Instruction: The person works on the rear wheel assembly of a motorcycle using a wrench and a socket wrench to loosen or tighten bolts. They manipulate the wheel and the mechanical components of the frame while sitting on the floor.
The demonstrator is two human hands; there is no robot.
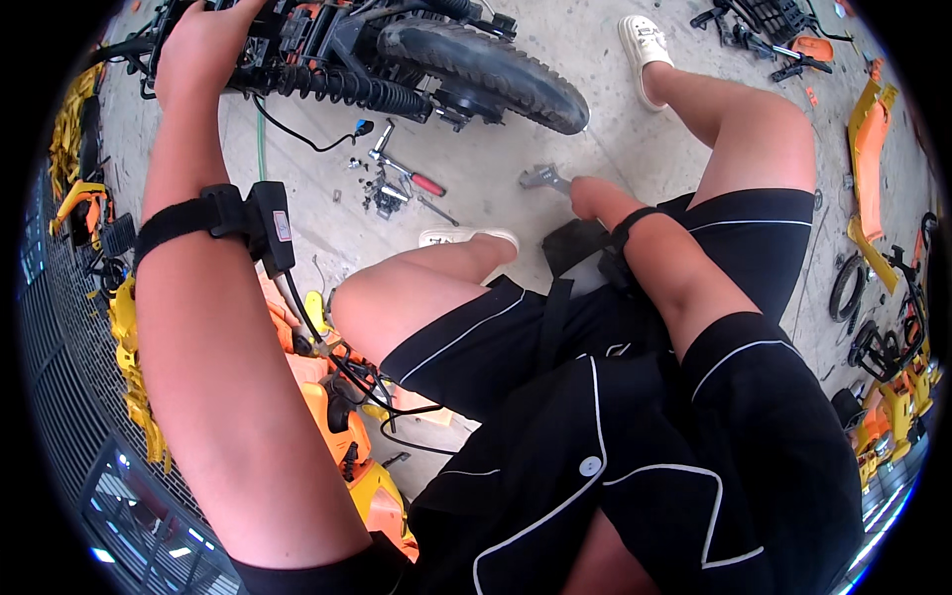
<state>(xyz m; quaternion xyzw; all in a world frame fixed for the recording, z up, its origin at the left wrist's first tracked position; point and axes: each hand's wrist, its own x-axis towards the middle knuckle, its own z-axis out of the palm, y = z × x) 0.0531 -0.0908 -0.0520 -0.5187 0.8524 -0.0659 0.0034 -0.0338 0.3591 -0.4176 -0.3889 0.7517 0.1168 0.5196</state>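
Observation:
Low at my right side, between my knees, my right hand (592, 198) is closed around a grey adjustable wrench (543, 177), its jaw end pointing left. My left hand (201, 55) reaches up to the black frame of a motorbike (342, 50); its fingers run out of view at the top, so their grip is hidden. The bike shows a knobby rear tyre (486, 67) and a coil-spring shock (342, 91). On the floor beneath lie a red-handled ratchet (426, 184), a heap of bolts and small parts (385, 195), and a slim spanner (437, 209).
A black cable ending in a blue connector (364, 127) hangs from the bike. Orange and yellow body panels (362, 486) are piled behind my left leg. More panels (867, 164), a small tyre (847, 288) and black parts (759, 30) lie to the right.

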